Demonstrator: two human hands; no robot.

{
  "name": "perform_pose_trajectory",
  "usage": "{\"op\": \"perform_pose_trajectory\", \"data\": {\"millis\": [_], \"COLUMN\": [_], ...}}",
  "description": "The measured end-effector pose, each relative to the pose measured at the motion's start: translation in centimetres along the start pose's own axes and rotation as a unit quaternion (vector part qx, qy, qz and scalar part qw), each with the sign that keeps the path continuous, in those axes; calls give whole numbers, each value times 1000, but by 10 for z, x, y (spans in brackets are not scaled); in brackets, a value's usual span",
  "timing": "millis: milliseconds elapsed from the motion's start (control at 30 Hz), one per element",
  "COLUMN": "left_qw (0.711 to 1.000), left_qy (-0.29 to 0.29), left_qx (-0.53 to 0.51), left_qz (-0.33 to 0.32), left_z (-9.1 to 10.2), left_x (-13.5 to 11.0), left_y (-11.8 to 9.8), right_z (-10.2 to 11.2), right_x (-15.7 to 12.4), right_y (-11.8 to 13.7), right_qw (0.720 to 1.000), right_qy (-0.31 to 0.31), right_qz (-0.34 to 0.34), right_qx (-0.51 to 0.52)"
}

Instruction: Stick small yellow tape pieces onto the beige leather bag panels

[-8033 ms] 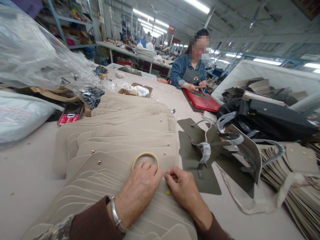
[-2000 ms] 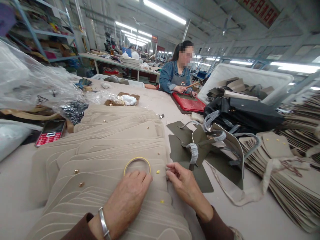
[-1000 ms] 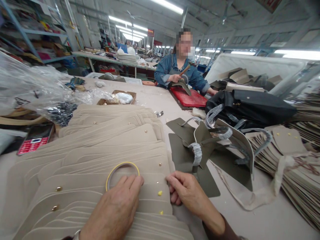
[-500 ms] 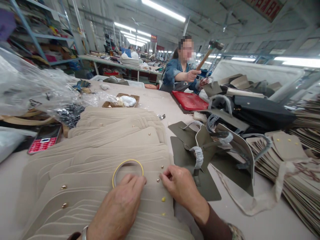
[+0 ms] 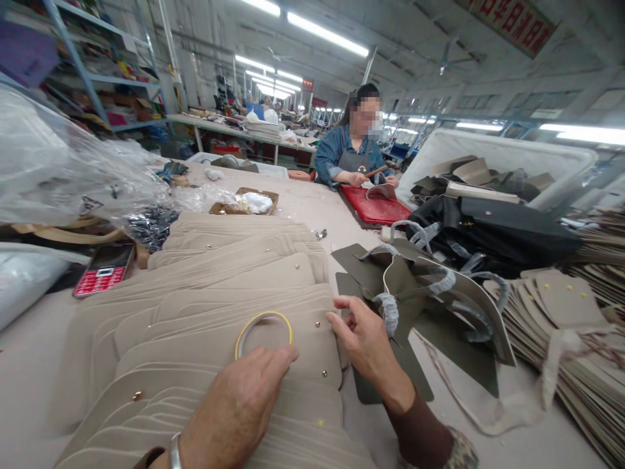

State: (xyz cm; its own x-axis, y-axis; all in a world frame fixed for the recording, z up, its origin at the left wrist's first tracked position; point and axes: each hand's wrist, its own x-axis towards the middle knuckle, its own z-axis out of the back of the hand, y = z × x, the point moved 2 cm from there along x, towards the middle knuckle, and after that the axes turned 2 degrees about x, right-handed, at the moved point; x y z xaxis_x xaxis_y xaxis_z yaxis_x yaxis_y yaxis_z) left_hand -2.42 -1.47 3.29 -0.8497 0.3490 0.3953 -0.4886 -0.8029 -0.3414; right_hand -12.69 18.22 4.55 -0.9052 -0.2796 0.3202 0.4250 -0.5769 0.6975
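Note:
My left hand (image 5: 239, 404) is closed around the lower part of a roll of yellow-edged tape (image 5: 291, 326), low over a spread of overlapping beige panels (image 5: 263, 273). My right hand (image 5: 364, 335) has its thumb and forefinger apart at the right edge of the top panel, the other fingers curled. Beside it sit two small gold studs, an upper stud (image 5: 318, 324) and a lower stud (image 5: 325, 373). A yellow speck (image 5: 320, 423) shows on a panel nearer me. The undersides of my left fingers are hidden.
Dark olive bag pieces (image 5: 390, 378) with wrapped handles lie to the right, near a black bag (image 5: 517, 225) and stacked panels (image 5: 551, 299). A red phone (image 5: 102, 277) and clear plastic (image 5: 73, 163) are left. A co-worker (image 5: 351, 150) sits behind a red pad (image 5: 364, 207).
My right hand has moved up and right, its fingers spreading from the stud. One yellow bit is gone from sight. The co-worker's raised hammer has come down to the red pad.

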Motion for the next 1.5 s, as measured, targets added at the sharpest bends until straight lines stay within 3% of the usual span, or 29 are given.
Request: {"op": "perform_pose_trajectory", "data": {"millis": [100, 200, 300, 533, 767, 833, 933, 1000, 1100, 1200, 1367, 1500], "left_qw": [997, 998, 999, 998, 998, 998, 996, 993, 990, 997, 978, 969], "left_qy": [-57, -30, -25, -50, -37, -44, -81, -102, -112, -59, 170, 218], "left_qx": [-37, -47, -34, -2, -45, -47, -8, 12, -8, 3, 112, 95], "left_qz": [-28, -22, -17, -32, 11, 14, -21, -51, -82, -54, 50, 69], "left_z": [5, 7, 6, 1, -2, -1, 2, 3, 2, -3, -13, -14], "left_x": [0, 1, 0, 2, 2, 3, 5, 5, 1, 1, 14, 21], "left_y": [-3, -8, -11, -15, -15, -16, -21, -27, -34, -37, -31, -32], "right_z": [10, 8, 0, -17, -24, -24, -24, -26, -22, -14, -8, -10], "right_x": [-20, -36, -44, -50, -55, -56, -56, -55, -51, -51, -64, -67], "right_y": [12, 27, 37, 40, 39, 41, 42, 39, 28, 7, -23, -29], "right_qw": [995, 987, 977, 975, 975, 981, 990, 962, 922, 909, 915, 910], "right_qy": [27, 99, 122, 89, -13, -21, 29, 75, 61, 63, 131, 149], "right_qz": [-10, 41, 104, 178, 221, 189, 4, -139, -246, -289, -290, -292], "right_qx": [93, 124, 142, 101, 38, 49, 141, 222, 294, 292, 247, 254]}}
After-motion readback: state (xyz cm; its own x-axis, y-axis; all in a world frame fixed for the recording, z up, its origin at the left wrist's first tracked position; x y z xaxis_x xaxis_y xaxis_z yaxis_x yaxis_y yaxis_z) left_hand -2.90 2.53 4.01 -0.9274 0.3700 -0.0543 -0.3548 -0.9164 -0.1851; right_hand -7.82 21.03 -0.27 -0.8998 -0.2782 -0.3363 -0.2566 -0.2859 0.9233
